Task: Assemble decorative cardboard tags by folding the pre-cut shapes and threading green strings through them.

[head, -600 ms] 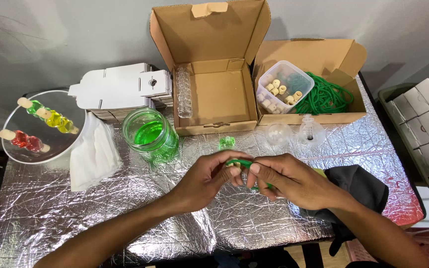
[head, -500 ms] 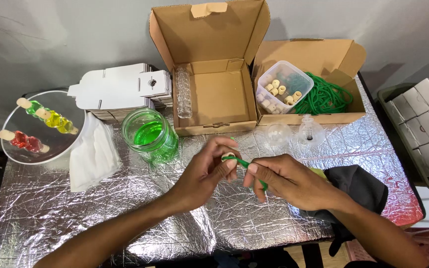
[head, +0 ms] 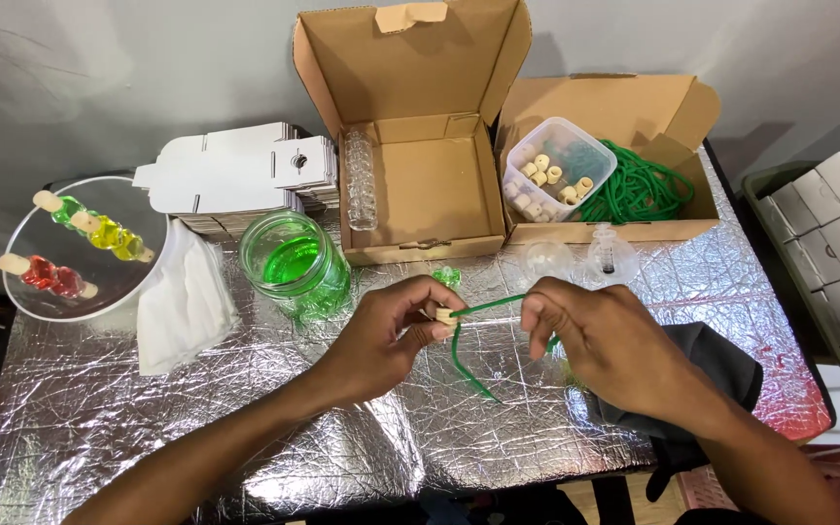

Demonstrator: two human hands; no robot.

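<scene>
left hand (head: 381,340) fingers pinch a small cork (head: 445,315) on a green cord (head: 469,365), right hand (head: 605,340) fingers pinching the cord above the foil tabletop (head: 245,428).

Counter (head: 196,428) is covered in crinkly, shiny silver foil. Boxes (head: 420,185) are matt brown cardboard. The jar (head: 296,264) looks like glossy clear green glass, the tub (head: 556,170) is see-through plastic, and the cord (head: 478,335) is smooth green stuff.
</scene>
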